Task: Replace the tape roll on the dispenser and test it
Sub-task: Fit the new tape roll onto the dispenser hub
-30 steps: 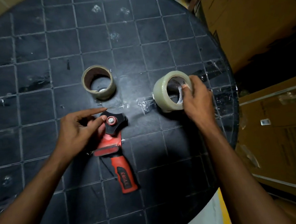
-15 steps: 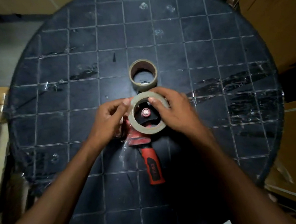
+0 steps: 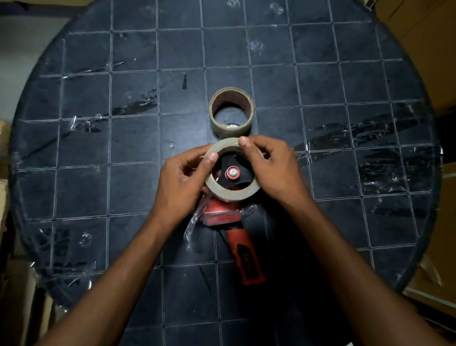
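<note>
1. the dispenser (image 3: 231, 215) lies flat on the round black table (image 3: 323, 85), its red handle pointing toward the person.
2. a clear tape roll (image 3: 232, 195) sits around the dispenser's black hub (image 3: 232, 172).
3. the left hand (image 3: 180, 185) pinches the roll's left rim, and the right hand (image 3: 275, 169) grips its right and top rim (both clenched on it).
4. a used core (image 3: 230, 112) stands just beyond the roll.

Round black gridded table (image 3: 138, 141); cardboard boxes (image 3: 433, 37) along its sides.
</note>
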Available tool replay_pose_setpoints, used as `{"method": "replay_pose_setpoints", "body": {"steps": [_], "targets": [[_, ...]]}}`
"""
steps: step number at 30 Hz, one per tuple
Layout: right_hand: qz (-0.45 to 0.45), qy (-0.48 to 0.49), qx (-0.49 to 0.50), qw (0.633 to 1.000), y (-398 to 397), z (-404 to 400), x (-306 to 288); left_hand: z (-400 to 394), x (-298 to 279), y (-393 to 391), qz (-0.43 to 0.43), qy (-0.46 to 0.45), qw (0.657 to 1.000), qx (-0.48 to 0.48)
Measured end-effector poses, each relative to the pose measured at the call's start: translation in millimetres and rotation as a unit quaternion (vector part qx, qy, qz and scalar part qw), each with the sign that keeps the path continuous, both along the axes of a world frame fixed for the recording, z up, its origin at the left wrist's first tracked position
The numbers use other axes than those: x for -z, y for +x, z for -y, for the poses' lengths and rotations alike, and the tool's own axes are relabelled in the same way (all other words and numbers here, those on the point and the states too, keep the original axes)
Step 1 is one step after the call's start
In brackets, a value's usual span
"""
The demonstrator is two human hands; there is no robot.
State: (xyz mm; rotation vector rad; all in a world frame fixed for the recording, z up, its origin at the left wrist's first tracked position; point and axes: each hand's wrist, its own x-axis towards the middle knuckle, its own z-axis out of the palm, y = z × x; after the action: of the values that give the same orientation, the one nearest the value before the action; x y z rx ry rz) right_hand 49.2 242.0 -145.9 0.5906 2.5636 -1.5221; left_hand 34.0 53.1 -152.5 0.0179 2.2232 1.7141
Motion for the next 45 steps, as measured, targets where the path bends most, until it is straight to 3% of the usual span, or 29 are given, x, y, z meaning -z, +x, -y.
{"method": "replay_pose_setpoints", "body": {"steps": [5,8,10,15,22,41,45], "targets": [[-0.06,-0.008,-0.034,0.998,16.0,-4.9,-5.6,13.2,-5.4,-3.8,-0.037,-0.028,0.998,0.052],[-0.096,-0.023,-0.147,0.984,29.8,-23.7,-12.6,29.7,-11.3,-7.6,-0.023,-0.038,0.988,0.145],[-0.072,-0.027,-0.227,0.971,35.2,-32.9,-15.1,35.6,-13.6,-6.9,-0.029,-0.061,0.979,0.194],[-0.053,0.066,-0.319,0.944,36.3,-34.6,-13.1,40.4,-14.1,-5.0,-0.14,-0.238,0.929,0.247],[-0.034,0.025,-0.324,0.945,31.4,-31.7,-8.6,38.2,-17.3,-11.0,-0.107,-0.304,0.914,0.246],[-0.035,0.026,-0.314,0.948,32.4,-30.5,1.0,37.8,-8.1,1.9,-0.095,-0.302,0.915,0.251],[-0.074,0.044,-0.298,0.95,33.5,-31.9,8.9,47.0,-2.8,15.6,-0.098,-0.23,0.945,0.21]]}}
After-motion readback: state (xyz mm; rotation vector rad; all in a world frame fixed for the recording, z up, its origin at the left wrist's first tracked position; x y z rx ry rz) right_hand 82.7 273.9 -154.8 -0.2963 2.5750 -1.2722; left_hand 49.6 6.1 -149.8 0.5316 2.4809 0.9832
